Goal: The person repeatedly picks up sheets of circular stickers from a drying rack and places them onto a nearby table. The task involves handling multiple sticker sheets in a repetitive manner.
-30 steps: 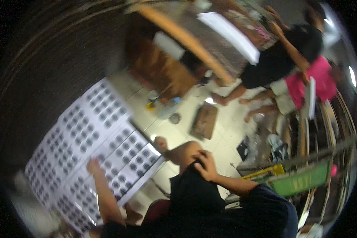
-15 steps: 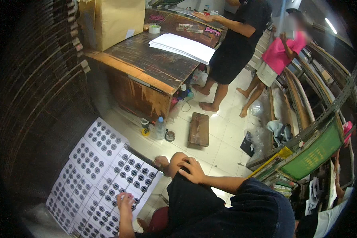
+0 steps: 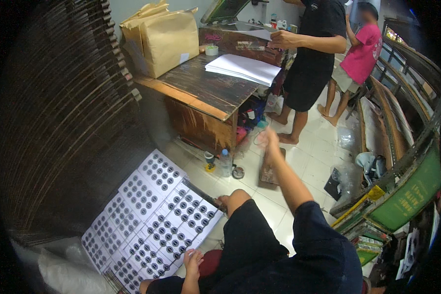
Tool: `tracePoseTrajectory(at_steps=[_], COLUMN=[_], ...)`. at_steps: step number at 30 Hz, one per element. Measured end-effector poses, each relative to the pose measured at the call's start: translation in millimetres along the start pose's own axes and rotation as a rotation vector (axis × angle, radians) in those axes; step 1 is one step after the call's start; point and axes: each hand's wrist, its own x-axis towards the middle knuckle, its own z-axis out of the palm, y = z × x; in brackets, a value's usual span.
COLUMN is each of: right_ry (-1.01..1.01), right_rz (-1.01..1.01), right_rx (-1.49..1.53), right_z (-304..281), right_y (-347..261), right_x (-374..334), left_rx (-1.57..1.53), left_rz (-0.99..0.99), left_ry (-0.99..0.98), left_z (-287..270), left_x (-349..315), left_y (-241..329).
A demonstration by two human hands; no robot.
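My left hand (image 3: 193, 260) is beside my knee at the near edge of the printed sheets, fingers loosely curled and apart with nothing visible in them. White sheets (image 3: 159, 219) printed with rows of dark round marks lie overlapping on a rack at lower left. My right arm reaches forward, and my right hand (image 3: 267, 139) is over the floor in front of the desk. Motion blurs its fingers, so I cannot make out anything in it. Below that hand is a low brown wooden stool (image 3: 268, 172), partly covered by my forearm.
A wooden desk (image 3: 201, 83) bears a paper stack (image 3: 243, 68) and a large brown paper package (image 3: 169, 41). A bottle (image 3: 225, 162) and tape roll (image 3: 238, 172) stand on the floor. Two people (image 3: 313, 54) stand beyond. Tiered wire racks (image 3: 68, 108) rise at left; shelving lines the right.
My right hand has left my knee and reached forward over the stool. The left has drawn back from above the sheets toward my lap. The view has shifted; the near standing person's arm has moved.
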Motion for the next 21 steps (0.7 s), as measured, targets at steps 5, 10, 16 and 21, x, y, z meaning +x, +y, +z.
tracePoseTrajectory(at_steps=[5,10,16,21], right_ry=[-0.019,-0.108,-0.304,-0.281], right_rz=[-0.063,0.021,0.172,-0.032], right_rx=[0.583,0.672,0.482,-0.069], right_z=[19.8,47.5,83.5,108.3], right_y=[-115.0,-142.7,-147.3,-142.6], right_x=[73.5,91.6,76.8,63.5], left_rx=[-0.092,-0.042,-0.011,0.014], left_rz=[0.062,0.088,0.094,0.137], left_ry=[0.095,0.14,0.147,0.108], left_z=[-14.8,-5.1,-12.5,-2.3], left_x=[26.0,13.0,13.0,15.3], left_y=[-16.8,-9.1,-12.8,-9.9])
